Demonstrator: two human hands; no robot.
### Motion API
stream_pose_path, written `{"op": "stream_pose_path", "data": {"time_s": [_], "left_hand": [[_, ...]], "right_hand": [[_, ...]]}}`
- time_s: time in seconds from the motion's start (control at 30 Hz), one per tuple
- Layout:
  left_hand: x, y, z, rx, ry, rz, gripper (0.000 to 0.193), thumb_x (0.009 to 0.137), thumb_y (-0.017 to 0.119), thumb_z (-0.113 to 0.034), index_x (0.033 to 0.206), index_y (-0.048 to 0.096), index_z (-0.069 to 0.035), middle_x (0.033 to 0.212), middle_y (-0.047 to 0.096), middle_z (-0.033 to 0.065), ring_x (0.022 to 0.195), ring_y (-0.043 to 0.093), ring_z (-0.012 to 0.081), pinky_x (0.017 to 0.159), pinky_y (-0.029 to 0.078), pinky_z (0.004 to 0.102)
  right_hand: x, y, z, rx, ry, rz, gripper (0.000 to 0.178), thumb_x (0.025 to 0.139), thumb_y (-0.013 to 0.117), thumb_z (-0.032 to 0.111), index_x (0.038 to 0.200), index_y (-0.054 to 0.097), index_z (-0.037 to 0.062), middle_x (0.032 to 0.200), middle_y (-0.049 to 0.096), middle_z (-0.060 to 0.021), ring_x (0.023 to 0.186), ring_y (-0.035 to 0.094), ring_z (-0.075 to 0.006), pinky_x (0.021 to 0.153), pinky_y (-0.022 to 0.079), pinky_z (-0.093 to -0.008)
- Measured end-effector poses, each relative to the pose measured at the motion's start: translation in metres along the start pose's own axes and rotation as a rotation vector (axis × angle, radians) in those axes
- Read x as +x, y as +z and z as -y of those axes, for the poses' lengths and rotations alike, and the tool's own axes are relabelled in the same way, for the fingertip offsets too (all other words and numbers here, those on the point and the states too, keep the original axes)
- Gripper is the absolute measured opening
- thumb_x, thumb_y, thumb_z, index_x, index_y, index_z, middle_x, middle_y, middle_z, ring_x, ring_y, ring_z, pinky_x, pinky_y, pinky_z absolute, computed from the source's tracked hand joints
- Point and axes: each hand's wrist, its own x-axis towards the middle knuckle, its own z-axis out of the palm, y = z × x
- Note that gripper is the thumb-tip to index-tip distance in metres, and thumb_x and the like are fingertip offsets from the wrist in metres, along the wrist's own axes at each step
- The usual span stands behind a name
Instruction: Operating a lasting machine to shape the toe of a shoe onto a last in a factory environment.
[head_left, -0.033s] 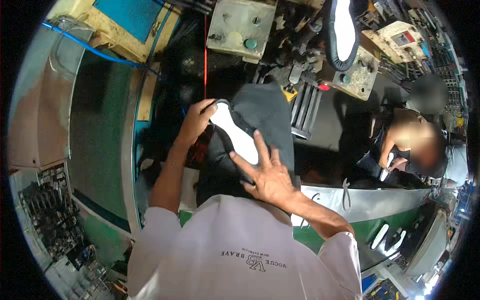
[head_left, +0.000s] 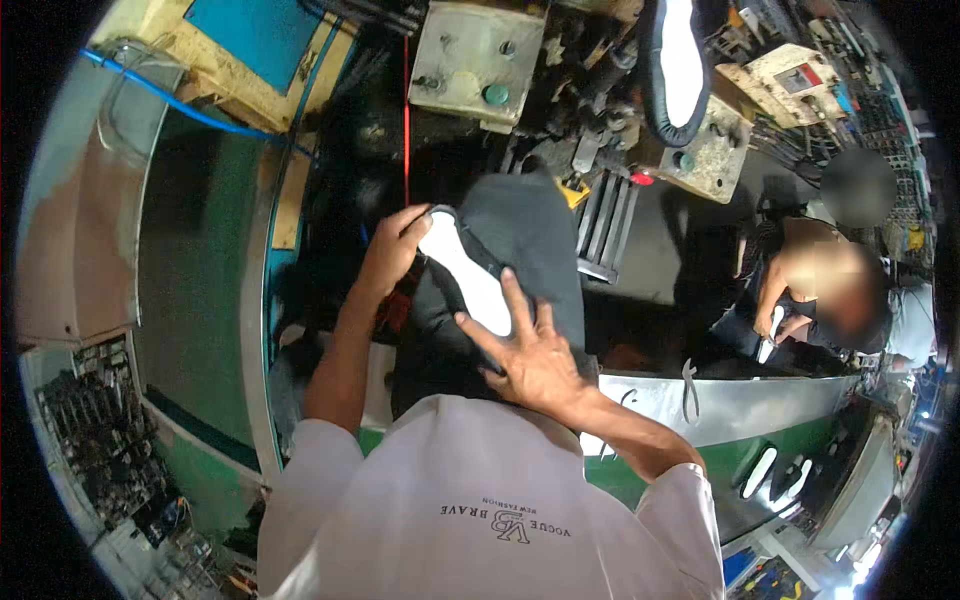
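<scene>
A black shoe (head_left: 470, 275) with a white sole bottom lies sole up across my dark-trousered lap, slanting from upper left to lower right. My left hand (head_left: 393, 247) is closed round its narrow end, with the thumb near the white surface. On the wider end, my right hand (head_left: 540, 365) grips with spread fingers. Two of those fingers straddle the white part, one along each edge, and the palm hides the tip of the shoe. No tool shows in either hand.
Ahead stand control boxes (head_left: 478, 66) and dark machine parts, with another white-soled shoe (head_left: 683, 75) above them. Pliers (head_left: 689, 390) lie on a metal ledge (head_left: 740, 412) at right. Beyond it are white-soled shoes (head_left: 761, 472). A co-worker (head_left: 815, 280) holds a similar shoe.
The whole view has shifted slightly. Both hands keep the same hold, and the shoe stays in place on my lap.
</scene>
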Motion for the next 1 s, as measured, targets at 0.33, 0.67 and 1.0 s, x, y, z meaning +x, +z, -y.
{"op": "stream_pose_path", "data": {"time_s": [0.33, 0.67, 1.0], "left_hand": [[0.005, 0.045, -0.01, 0.102, 0.078, -0.149, 0.027, 0.109, 0.059, -0.017, 0.124, 0.073, 0.0, 0.105, 0.077, 0.0222, 0.093, 0.073, 0.033, 0.088, 0.055, 0.0408], [0.068, 0.141, -0.115, 0.192, 0.359, -0.114, 0.047, 0.107, 0.066, -0.023, 0.149, 0.057, -0.003, 0.142, 0.061, 0.0225, 0.135, 0.056, 0.0403, 0.116, 0.044, 0.0501], [0.28, 0.19, -0.298, -0.819, -0.105, 0.485, 0.058, 0.101, 0.073, -0.024, 0.152, 0.05, -0.011, 0.128, 0.068, 0.0076, 0.112, 0.069, 0.0256, 0.1, 0.06, 0.0452]], "right_hand": [[-0.011, 0.022, 0.005, 0.046, 0.106, -0.081, 0.075, 0.088, 0.082, 0.036, 0.157, 0.055, 0.0416, 0.176, 0.012, -0.0316, 0.122, 0.051, -0.0633, 0.094, 0.061, -0.0647], [-0.044, 0.004, -0.03, 0.264, 0.341, -0.323, 0.069, 0.088, 0.082, 0.038, 0.154, 0.062, 0.0362, 0.172, 0.019, -0.0356, 0.124, 0.054, -0.0603, 0.099, 0.059, -0.0633], [-0.087, -0.124, -0.091, 0.028, 0.647, -0.703, 0.063, 0.086, 0.085, 0.035, 0.147, 0.07, 0.0279, 0.171, 0.021, -0.0369, 0.138, 0.046, -0.0577, 0.109, 0.052, -0.0613]]}}
